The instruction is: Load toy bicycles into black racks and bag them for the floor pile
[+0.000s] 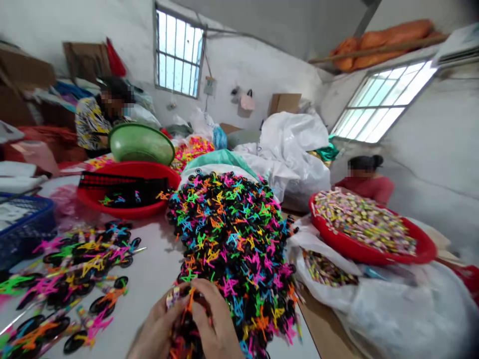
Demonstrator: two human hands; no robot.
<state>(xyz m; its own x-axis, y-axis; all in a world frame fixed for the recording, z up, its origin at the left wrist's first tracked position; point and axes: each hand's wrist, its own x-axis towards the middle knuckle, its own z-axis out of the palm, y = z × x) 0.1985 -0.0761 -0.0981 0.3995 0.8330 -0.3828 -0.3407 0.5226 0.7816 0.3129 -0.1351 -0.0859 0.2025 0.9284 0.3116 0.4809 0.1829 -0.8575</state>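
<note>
My left hand (159,321) is closed, with a small white, purple and yellow patterned piece (172,297) pinched at its fingertips. Beside it, the curled fingers of my right hand (215,319) grip an orange toy bicycle (190,302), partly covered by the fingers. The two hands meet at the near edge of a big heap of toy bicycles (232,239) with black wheels and bright pink, green, blue, orange and yellow frames. To the left, more toy bicycles (90,259) lie spread on the white table (149,264), several with patterned sticks among them.
Behind them stand a red basin (123,212) and a green basin (142,144); a blue basket (28,224) is at far left. On the right, a red basin (422,247) of small patterned pieces rests by white sacks (407,304). Two people (88,122) sit farther back.
</note>
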